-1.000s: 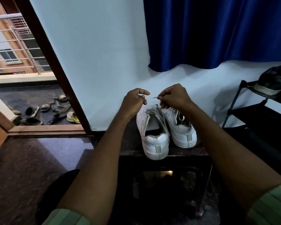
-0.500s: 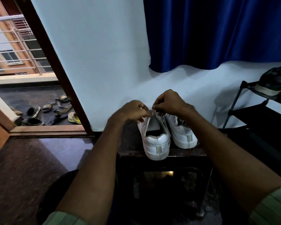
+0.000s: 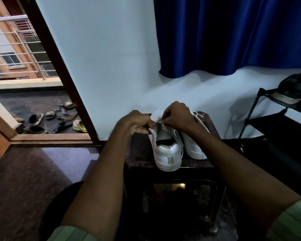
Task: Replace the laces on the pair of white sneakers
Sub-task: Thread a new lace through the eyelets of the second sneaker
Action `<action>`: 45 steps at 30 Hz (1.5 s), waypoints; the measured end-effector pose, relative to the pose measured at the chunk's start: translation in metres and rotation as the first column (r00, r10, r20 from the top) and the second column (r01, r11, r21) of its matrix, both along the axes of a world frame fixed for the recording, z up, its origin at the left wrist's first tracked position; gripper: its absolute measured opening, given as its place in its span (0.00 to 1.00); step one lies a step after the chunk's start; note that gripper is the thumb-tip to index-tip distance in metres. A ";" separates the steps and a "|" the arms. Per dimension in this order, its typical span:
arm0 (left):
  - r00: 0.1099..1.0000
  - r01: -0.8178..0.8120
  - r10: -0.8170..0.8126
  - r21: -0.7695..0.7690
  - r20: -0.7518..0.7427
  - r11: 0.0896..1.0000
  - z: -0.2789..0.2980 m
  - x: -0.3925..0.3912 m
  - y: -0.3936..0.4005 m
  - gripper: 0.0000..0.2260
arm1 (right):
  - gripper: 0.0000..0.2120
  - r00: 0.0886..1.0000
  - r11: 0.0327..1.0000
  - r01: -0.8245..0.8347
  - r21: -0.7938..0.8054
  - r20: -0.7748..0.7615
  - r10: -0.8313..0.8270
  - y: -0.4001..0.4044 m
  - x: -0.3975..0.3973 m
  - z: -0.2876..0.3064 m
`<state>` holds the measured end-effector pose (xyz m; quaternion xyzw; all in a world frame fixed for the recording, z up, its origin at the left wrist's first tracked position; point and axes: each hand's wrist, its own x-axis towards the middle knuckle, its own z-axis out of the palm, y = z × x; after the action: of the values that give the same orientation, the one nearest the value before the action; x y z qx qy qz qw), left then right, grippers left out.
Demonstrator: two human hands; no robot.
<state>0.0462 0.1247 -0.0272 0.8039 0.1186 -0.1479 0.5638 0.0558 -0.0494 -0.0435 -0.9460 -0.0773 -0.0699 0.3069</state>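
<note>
Two white sneakers stand heel-toward-me on a dark stool (image 3: 170, 165). The left sneaker (image 3: 166, 153) has its collar pulled open. My left hand (image 3: 135, 123) grips the left edge of that sneaker's upper near the eyelets. My right hand (image 3: 178, 114) pinches the tip of a white lace (image 3: 161, 121) just above the same sneaker's tongue. A loose length of the lace hangs down between the shoes. The right sneaker (image 3: 194, 146) stands beside it, partly hidden by my right wrist.
A black shoe rack (image 3: 271, 122) with a dark shoe on top stands at the right. A blue curtain (image 3: 233, 35) hangs behind. An open doorway (image 3: 42, 108) at the left shows several sandals on the floor outside.
Both hands have come down from holding the lace stretched in the air to the left sneaker's throat. My left hand now grips the shoe's edge.
</note>
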 end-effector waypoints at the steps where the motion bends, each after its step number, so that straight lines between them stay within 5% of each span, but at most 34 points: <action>1: 1.000 0.001 -0.001 -0.006 -0.007 1.000 0.000 0.000 0.000 0.11 | 0.07 1.000 1.000 0.004 0.009 0.006 -0.004 0.002 -0.002 0.000; 14: 1.000 0.010 -0.011 -0.069 -0.018 0.998 0.001 -0.003 0.002 0.10 | 0.06 0.999 0.999 0.033 -0.022 0.018 -0.033 0.015 -0.006 -0.002; 20: 1.000 -0.012 0.013 -0.107 0.002 0.994 -0.004 -0.003 0.003 0.08 | 0.03 0.999 0.995 0.026 0.091 0.019 -0.027 0.014 -0.001 -0.011; 30: 0.997 -0.038 0.035 0.048 0.074 0.998 -0.005 -0.005 -0.007 0.07 | 0.06 0.992 0.994 -0.098 0.050 -0.076 0.102 -0.001 0.008 -0.005; 37: 0.915 -0.328 0.389 -0.357 0.111 0.874 0.001 0.009 0.011 0.11 | 0.07 0.998 0.997 -0.050 0.053 0.026 0.048 -0.005 0.008 0.004; 38: 0.902 -0.340 0.400 -0.308 0.160 0.889 0.000 0.012 0.009 0.12 | 0.10 0.998 0.998 -0.024 0.057 0.067 0.020 -0.006 0.008 0.004; 40: 0.932 -0.252 0.228 0.054 0.283 0.966 -0.007 0.020 0.009 0.12 | 0.14 0.988 0.998 0.013 0.061 0.153 -0.022 -0.008 0.008 0.004; 42: 0.955 -0.133 -0.026 0.504 0.296 0.853 -0.015 0.024 0.006 0.24 | 0.12 0.963 0.994 0.046 0.101 0.262 -0.071 -0.010 0.010 0.005; 45: 0.969 0.024 -0.171 0.624 0.177 0.781 -0.013 0.013 -0.006 0.28 | 0.03 0.926 0.965 0.056 0.256 0.348 -0.146 -0.007 0.009 0.009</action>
<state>0.0588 0.1190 -0.0404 0.9602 0.0543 -0.0386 0.2712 0.0644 -0.0568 -0.0346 -0.8750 -0.0745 -0.2686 0.3958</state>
